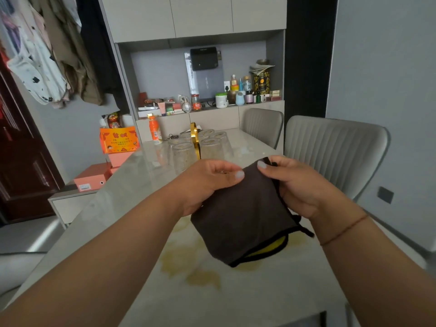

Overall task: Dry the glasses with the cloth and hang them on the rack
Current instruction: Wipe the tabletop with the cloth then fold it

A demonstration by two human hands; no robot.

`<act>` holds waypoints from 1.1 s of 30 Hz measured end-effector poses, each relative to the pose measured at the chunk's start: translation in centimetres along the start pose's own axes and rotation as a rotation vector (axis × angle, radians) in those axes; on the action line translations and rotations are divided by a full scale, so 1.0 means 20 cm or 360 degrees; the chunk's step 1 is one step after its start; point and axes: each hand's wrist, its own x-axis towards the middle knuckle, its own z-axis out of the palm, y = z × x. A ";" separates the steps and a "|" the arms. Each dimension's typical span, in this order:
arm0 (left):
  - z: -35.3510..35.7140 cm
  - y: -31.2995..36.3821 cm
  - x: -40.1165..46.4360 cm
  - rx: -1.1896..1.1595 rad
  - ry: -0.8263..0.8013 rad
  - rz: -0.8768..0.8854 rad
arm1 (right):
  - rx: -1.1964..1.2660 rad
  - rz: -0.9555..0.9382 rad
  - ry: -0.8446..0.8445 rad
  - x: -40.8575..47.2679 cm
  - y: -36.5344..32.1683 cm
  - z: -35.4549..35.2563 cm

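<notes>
A pale marble-look table fills the lower view, with two grey chairs at its right edge and a cluttered cabinet niche beyond it. Towards the far end of the table stands the rack — a gold upright strip with a cluster of glasses mouth-down around it, apparently already hung, though whether each sits on a peg cannot be told. An orange bottle and an orange box lie to their left.

Nearer the person, the dark cloth, yellow on its inner face, is held up just above the table between both hands. The left hand pinches its upper left edge, fingers curled onto the fabric; the right hand grips the upper right corner, thumb on top. Neither hand holds a glass, and no glass is seen inside the cloth.

The glasses lie straight ahead of the hands and slightly to the left, so the left hand is the nearer one. Any reach for a glass would go forward over the table, and the nearest glass stands upright, inverted, just beyond the left knuckles.
</notes>
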 end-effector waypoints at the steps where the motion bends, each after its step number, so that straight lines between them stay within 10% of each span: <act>1: 0.01 -0.01 0.00 0.0150 -0.0074 -0.0031 | 0.0018 -0.0026 0.0040 -0.01 -0.01 -0.02; 15: 0.29 -0.04 0.35 0.1236 0.0342 0.0385 | -0.0687 -0.0189 0.0807 -0.10 -0.09 -0.41; 22: 0.21 -0.25 0.25 0.1340 -0.0192 0.0168 | -0.1451 0.0506 0.0260 -0.15 0.06 -0.36; 33: -0.49 -0.65 -0.16 0.0949 0.1008 -0.0208 | -0.2592 0.0876 -0.0154 -0.01 0.52 -0.04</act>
